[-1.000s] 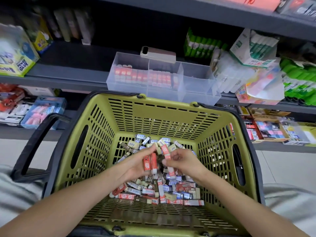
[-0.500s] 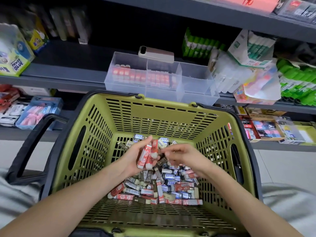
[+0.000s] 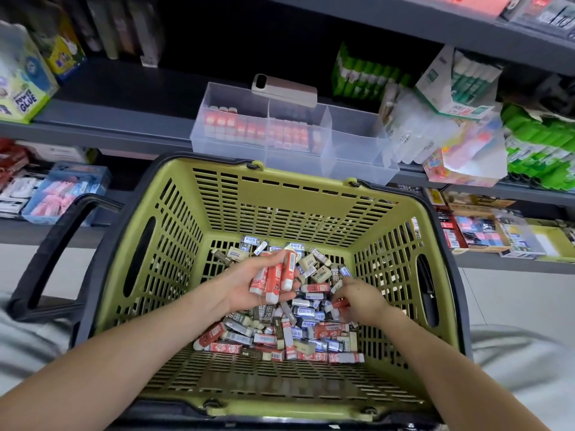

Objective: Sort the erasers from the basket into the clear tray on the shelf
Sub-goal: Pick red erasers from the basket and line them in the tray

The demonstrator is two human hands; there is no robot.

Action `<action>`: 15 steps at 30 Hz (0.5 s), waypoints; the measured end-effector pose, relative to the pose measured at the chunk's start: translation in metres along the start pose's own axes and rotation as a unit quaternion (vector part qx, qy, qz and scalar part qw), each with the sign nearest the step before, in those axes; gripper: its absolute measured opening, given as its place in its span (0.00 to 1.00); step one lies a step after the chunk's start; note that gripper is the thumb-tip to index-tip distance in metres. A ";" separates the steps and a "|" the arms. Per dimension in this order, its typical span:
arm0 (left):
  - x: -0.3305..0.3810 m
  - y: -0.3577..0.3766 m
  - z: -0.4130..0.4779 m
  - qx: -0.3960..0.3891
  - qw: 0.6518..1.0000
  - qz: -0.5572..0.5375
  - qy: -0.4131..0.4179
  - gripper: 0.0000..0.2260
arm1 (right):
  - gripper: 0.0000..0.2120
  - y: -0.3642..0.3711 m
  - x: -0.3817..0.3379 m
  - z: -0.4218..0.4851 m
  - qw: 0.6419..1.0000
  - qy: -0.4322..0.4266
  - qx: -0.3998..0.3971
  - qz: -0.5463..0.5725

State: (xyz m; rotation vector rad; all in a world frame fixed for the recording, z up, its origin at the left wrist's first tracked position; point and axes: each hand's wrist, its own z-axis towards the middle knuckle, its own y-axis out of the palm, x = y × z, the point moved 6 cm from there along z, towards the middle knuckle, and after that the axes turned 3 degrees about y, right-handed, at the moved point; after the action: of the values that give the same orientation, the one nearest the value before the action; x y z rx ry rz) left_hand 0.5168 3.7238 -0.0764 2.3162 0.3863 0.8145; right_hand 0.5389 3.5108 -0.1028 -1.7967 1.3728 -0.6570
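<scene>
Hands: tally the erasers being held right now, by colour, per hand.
Left hand, red erasers: 3
Right hand, red eraser: 1
Other colours held: 0 seen
Total: 4
</scene>
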 end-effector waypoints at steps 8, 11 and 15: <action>0.022 0.017 -0.008 0.035 0.984 0.152 0.089 0.23 | 0.07 -0.054 -0.040 -0.025 0.896 -0.050 -0.062 0.436; 0.038 0.028 -0.017 0.013 0.974 0.175 0.147 0.24 | 0.12 -0.091 -0.064 -0.040 0.802 -0.100 -0.073 0.584; 0.058 0.043 -0.032 0.013 0.957 0.191 0.218 0.27 | 0.09 -0.136 -0.093 -0.056 0.783 -0.156 -0.019 0.602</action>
State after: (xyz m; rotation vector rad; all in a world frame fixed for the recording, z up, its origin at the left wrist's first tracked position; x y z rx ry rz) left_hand 0.5433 3.7339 -0.0028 2.2549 0.1303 1.5286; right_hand 0.5455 3.6026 0.0452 -0.6580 1.8910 0.3577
